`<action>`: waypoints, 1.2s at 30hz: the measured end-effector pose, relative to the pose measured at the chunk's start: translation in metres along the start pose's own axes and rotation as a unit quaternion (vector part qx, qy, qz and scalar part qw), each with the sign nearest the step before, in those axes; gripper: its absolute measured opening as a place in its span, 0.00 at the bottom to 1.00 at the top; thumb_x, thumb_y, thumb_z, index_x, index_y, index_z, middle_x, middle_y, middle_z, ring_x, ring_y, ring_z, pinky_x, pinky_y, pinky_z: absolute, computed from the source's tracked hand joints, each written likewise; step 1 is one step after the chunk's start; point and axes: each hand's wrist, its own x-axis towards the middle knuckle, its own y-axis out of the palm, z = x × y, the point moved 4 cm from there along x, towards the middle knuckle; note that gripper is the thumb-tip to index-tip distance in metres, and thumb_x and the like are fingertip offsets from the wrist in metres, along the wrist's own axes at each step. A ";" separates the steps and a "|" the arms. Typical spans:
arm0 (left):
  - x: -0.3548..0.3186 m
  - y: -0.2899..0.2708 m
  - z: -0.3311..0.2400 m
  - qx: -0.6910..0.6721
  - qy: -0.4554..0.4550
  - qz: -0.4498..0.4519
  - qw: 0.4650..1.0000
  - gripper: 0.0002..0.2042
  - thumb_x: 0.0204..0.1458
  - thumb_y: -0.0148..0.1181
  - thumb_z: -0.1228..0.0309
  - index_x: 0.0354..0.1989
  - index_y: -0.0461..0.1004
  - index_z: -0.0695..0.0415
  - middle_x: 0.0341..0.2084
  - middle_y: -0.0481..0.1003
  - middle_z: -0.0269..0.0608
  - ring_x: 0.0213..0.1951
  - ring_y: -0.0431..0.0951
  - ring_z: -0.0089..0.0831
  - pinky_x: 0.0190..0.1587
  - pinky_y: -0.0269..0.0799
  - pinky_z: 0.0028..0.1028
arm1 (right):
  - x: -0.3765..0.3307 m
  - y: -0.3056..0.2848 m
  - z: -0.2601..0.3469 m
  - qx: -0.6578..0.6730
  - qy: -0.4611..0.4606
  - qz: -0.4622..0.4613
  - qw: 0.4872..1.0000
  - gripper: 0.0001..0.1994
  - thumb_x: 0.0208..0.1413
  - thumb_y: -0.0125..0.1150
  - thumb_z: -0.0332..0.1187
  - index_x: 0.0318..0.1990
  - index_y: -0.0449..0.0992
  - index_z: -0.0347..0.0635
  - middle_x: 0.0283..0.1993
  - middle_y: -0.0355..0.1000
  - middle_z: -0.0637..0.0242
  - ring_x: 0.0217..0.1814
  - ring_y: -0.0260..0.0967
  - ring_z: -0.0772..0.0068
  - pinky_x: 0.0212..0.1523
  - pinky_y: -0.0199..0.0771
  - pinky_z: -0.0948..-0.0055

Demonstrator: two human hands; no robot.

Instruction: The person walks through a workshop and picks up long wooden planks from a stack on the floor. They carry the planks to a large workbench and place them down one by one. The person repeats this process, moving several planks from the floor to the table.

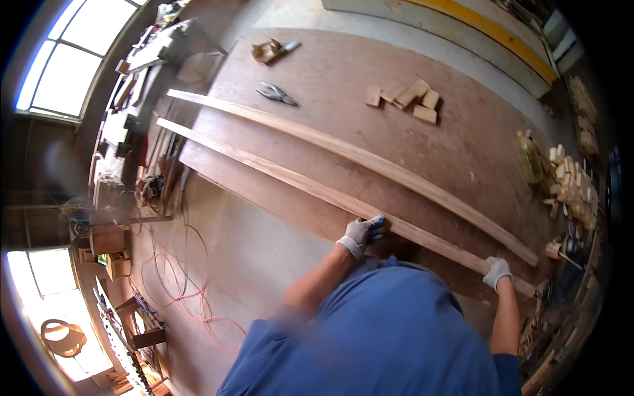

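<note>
Two long, pale wooden strips lie side by side, slanting across a large brown worktable [462, 158]. My left hand [362, 235], in a light glove with blue on its fingers, is closed on the edge of the near wooden strip [429, 239] around its middle. Toward that strip's right end, my gloved right hand [497, 272] has its fingers wrapped over it. The far wooden strip [396, 173] rests a little apart, with neither hand on it. Both undersides of my grip are hidden.
Pliers [277, 94], a brown object [265, 51] and several small wood blocks [425, 114] sit on the table's far part. At right stand a plastic bottle [529, 158] and a block pile [573, 181]. A reddish hose [198, 300] coils on the floor at left.
</note>
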 end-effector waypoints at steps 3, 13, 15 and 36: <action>-0.010 0.000 0.005 0.018 -0.012 0.007 1.000 0.08 0.57 0.67 0.66 0.36 0.77 0.57 0.24 0.77 0.34 0.23 0.74 0.24 0.26 0.73 0.23 | -0.005 0.007 -0.006 0.023 0.025 0.022 0.999 0.24 0.30 0.74 0.36 0.42 0.81 0.49 0.48 0.79 0.54 0.53 0.75 0.50 0.55 0.77 0.61; -0.022 -0.016 0.002 -0.048 0.043 0.079 0.995 0.09 0.58 0.65 0.70 0.42 0.74 0.57 0.33 0.79 0.35 0.32 0.78 0.27 0.36 0.77 0.27 | -0.011 -0.041 0.017 0.057 -0.048 0.249 0.966 0.26 0.32 0.78 0.48 0.39 0.81 0.44 0.42 0.80 0.55 0.45 0.77 0.55 0.47 0.76 0.61; -0.015 -0.026 -0.001 -0.062 0.064 0.060 0.994 0.11 0.58 0.65 0.69 0.45 0.73 0.57 0.33 0.77 0.35 0.35 0.77 0.26 0.39 0.76 0.28 | -0.011 -0.049 0.025 0.070 -0.042 0.297 0.951 0.27 0.33 0.79 0.54 0.36 0.82 0.43 0.39 0.80 0.57 0.40 0.76 0.58 0.43 0.74 0.61; -0.010 -0.033 -0.022 -0.035 0.095 -0.024 0.995 0.18 0.55 0.70 0.65 0.49 0.71 0.56 0.36 0.78 0.33 0.31 0.78 0.25 0.33 0.77 0.24 | 0.048 0.045 -0.001 0.055 -0.247 0.207 0.945 0.23 0.46 0.73 0.56 0.37 0.86 0.45 0.38 0.82 0.63 0.41 0.75 0.70 0.46 0.72 0.67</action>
